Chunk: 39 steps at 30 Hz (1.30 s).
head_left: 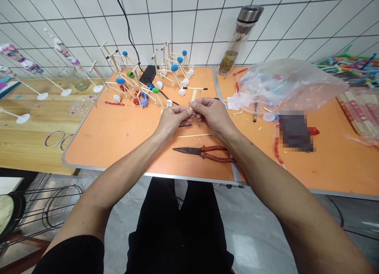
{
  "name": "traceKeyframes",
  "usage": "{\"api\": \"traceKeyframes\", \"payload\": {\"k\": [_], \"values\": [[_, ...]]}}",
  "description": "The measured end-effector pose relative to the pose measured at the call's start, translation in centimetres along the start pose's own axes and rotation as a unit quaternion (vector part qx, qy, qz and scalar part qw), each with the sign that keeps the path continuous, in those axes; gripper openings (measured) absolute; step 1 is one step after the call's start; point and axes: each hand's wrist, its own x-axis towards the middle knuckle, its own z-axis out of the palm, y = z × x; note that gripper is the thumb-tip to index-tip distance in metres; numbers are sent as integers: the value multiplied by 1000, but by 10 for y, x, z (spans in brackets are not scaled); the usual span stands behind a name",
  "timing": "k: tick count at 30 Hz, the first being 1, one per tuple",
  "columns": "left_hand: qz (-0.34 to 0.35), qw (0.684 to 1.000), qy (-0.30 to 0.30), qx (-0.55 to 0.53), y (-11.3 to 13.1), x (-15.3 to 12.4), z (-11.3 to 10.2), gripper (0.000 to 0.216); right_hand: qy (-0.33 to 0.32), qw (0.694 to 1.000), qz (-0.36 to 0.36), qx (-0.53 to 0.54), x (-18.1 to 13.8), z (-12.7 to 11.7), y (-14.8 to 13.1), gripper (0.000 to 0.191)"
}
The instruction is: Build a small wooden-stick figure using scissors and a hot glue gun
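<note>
Over the orange table, my left hand (173, 119) and my right hand (211, 111) meet with fingertips pinched together. Between them they hold a T-shaped wooden stick frame (194, 95); its crossbar, with dark ends, points away from me. What the fingertips cover at its near end is hidden. Just below my hands lie a loose thin stick (194, 136) and a short dark rod (185, 126). Nearer the table edge rest needle-nose pliers (189, 151) with red handles, their ends partly behind my right forearm.
Stick models with bottle-cap wheels (174, 68) stand at the back left, near a black phone-like box (149, 74). Further right are a glass tea bottle (237, 45), a clear plastic bag (287, 84), a black marker (255, 112) and bundled sticks (359, 112). Wrapped sticks on white bases (66, 92) stand left.
</note>
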Motion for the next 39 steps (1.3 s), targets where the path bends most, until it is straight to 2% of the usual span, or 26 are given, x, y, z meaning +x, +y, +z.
{"api": "traceKeyframes", "payload": {"k": [5,8,11,15,21,26,31,39], "values": [[-3,1000,-13,-4,0,0,0,50,-2,1000,-5,-7,1,-1,0,41],[-3,1000,-27,-13,1,0,2,47,10,999,2,33,2,-3,0,37],[3,999,-38,-18,0,0,3,44,13,997,19,70,4,-4,-1,37],[15,998,-55,-32,-3,2,1,44,14,997,21,70,4,-3,0,38],[-10,999,-40,-24,-1,1,0,42,12,998,19,65,4,-2,2,38],[16,999,-45,-22,0,0,2,47,7,997,29,70,3,-2,0,38],[43,999,-14,10,2,-3,5,48,-2,998,31,55,0,2,-1,41],[45,999,4,14,4,-6,7,51,-2,999,19,35,0,3,1,41]]}}
